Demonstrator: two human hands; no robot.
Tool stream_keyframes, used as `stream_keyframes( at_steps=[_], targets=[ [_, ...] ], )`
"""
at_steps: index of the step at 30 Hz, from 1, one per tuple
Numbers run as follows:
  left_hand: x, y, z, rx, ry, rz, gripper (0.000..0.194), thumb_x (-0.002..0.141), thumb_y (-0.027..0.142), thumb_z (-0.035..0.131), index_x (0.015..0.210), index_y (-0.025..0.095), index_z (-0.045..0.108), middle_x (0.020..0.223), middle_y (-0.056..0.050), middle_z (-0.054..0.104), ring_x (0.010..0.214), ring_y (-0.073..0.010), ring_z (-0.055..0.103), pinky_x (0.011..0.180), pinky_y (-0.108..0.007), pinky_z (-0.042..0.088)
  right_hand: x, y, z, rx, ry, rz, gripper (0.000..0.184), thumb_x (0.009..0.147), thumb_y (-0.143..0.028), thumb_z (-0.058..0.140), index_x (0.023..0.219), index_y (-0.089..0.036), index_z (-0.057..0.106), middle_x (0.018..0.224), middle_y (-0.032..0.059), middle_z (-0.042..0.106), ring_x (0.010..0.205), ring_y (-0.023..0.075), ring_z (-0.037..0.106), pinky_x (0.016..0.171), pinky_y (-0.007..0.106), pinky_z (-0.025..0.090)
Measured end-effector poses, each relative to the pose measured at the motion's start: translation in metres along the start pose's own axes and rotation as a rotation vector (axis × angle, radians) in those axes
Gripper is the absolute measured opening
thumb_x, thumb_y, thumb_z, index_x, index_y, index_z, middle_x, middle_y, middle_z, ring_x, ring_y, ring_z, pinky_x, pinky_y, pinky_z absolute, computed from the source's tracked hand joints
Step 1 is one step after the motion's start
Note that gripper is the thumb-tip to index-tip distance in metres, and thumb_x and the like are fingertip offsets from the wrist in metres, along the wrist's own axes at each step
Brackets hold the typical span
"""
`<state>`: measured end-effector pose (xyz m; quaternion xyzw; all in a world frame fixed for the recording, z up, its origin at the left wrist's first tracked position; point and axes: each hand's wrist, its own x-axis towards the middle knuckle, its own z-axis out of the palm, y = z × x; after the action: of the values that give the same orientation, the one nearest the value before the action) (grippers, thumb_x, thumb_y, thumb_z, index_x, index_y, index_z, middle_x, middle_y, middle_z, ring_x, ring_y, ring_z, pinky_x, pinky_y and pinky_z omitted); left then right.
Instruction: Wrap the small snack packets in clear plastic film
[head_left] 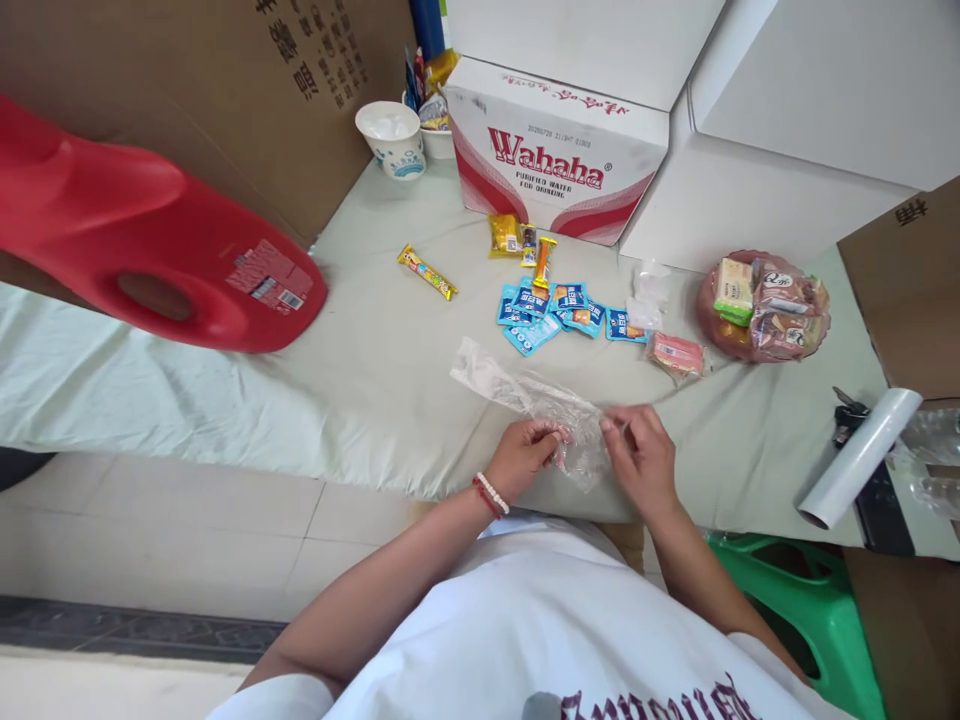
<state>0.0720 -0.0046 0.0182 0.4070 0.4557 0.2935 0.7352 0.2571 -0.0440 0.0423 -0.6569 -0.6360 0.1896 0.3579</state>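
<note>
A clear plastic bag [555, 402] stretches between my hands at the front of the table. My left hand [526, 456] is closed on the bag's near side, fingers pinched together. At the bag's right edge, my right hand [643, 458] pinches the thin film between thumb and fingers. Something faintly reddish shows by my left fingertips, too small to name. Just beyond the bag lie several blue snack packets [534, 312] in a loose heap. A pink-wrapped snack [676, 355] sits past my right hand.
A red jug [247, 270] stands at left, a Wahaba-style white water carton [555, 150] at the back. A yellow snack bar [427, 272] lies mid-table. Paper cup [391, 140] stands back left. At right are a snack bowl [705, 315], a white roll [862, 455] and a green stool [825, 610].
</note>
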Motion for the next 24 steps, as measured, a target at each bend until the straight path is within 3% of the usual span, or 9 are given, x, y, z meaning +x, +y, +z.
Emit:
stream_keyframes(
  at_steps=[1, 3, 6, 10, 14, 19, 22, 24],
  targets=[
    [-0.002, 0.0, -0.001, 0.001, -0.008, 0.005, 0.02, 0.077, 0.035, 0.067, 0.078, 0.016, 0.073, 0.069, -0.003, 0.07, 0.061, -0.0146, 0.06, 0.058, -0.027, 0.044, 0.01, 0.005, 0.005, -0.041, 0.005, 0.04, 0.029, 0.095, -0.043, 0.06, 0.112, -0.022, 0.07, 0.102, 0.0103, 0.067, 0.088, 0.0237, 0.063, 0.081, 0.038, 0.051],
    [-0.007, -0.001, -0.003, -0.01, 0.005, 0.023, 0.018, 0.075, 0.033, 0.068, 0.078, 0.017, 0.075, 0.08, -0.004, 0.074, 0.071, -0.0166, 0.064, 0.065, -0.029, 0.049, 0.028, 0.015, 0.017, -0.065, -0.108, 0.085, 0.033, 0.09, -0.044, 0.064, 0.113, -0.021, 0.071, 0.104, 0.0105, 0.069, 0.088, 0.0246, 0.063, 0.083, 0.039, 0.05],
    [-0.013, -0.004, -0.012, -0.059, 0.115, 0.038, 0.017, 0.075, 0.032, 0.069, 0.08, 0.017, 0.076, 0.085, -0.005, 0.076, 0.081, -0.0175, 0.065, 0.077, -0.031, 0.051, 0.041, 0.025, 0.031, 0.065, -0.223, 0.18, 0.024, 0.089, -0.04, 0.06, 0.091, -0.02, 0.072, 0.085, 0.0052, 0.07, 0.076, 0.0203, 0.061, 0.074, 0.034, 0.047],
    [-0.022, -0.006, -0.029, -0.277, 0.27, -0.032, 0.026, 0.069, 0.035, 0.081, 0.085, 0.015, 0.075, 0.089, -0.006, 0.075, 0.084, -0.0173, 0.067, 0.081, -0.033, 0.053, 0.034, 0.023, 0.033, 0.351, -0.117, 0.403, 0.031, 0.083, -0.05, 0.066, 0.083, -0.019, 0.069, 0.065, -0.0023, 0.058, 0.057, 0.0131, 0.045, 0.056, 0.027, 0.037],
    [-0.028, -0.005, -0.042, -0.358, 0.324, -0.062, 0.036, 0.063, 0.039, 0.088, 0.083, 0.015, 0.07, 0.083, -0.003, 0.072, 0.076, -0.0146, 0.066, 0.073, -0.03, 0.053, 0.024, 0.013, 0.024, 0.522, -0.134, 0.483, 0.036, 0.077, -0.055, 0.072, 0.079, -0.019, 0.066, 0.06, -0.0052, 0.051, 0.054, 0.011, 0.036, 0.052, 0.025, 0.03],
    [-0.033, -0.006, -0.057, -0.07, 0.401, 0.033, 0.033, 0.075, 0.044, 0.075, 0.092, 0.017, 0.066, 0.067, 0.003, 0.06, 0.058, -0.0108, 0.054, 0.057, -0.025, 0.042, 0.018, 0.005, 0.02, 0.505, -0.27, 0.443, 0.034, 0.08, -0.053, 0.07, 0.075, -0.019, 0.067, 0.063, -0.0024, 0.057, 0.057, 0.0122, 0.043, 0.055, 0.026, 0.034],
    [-0.039, -0.009, -0.063, 0.198, 0.573, 0.121, 0.036, 0.075, 0.035, 0.073, 0.105, 0.018, 0.062, 0.084, 0.0, 0.062, 0.066, -0.0127, 0.055, 0.063, -0.027, 0.047, 0.012, 0.006, 0.022, 0.369, -0.251, 0.38, 0.032, 0.084, -0.051, 0.067, 0.078, -0.02, 0.07, 0.065, -0.0016, 0.06, 0.059, 0.0135, 0.045, 0.055, 0.026, 0.036],
    [-0.043, -0.011, -0.064, 0.473, 0.717, 0.273, 0.042, 0.074, 0.024, 0.071, 0.115, 0.019, 0.061, 0.102, -0.007, 0.061, 0.079, -0.0171, 0.058, 0.073, -0.034, 0.052, 0.008, 0.006, 0.025, 0.318, -0.25, 0.351, 0.031, 0.087, -0.05, 0.064, 0.081, -0.02, 0.07, 0.065, -0.0016, 0.06, 0.059, 0.0138, 0.046, 0.056, 0.027, 0.036]
  ],
)
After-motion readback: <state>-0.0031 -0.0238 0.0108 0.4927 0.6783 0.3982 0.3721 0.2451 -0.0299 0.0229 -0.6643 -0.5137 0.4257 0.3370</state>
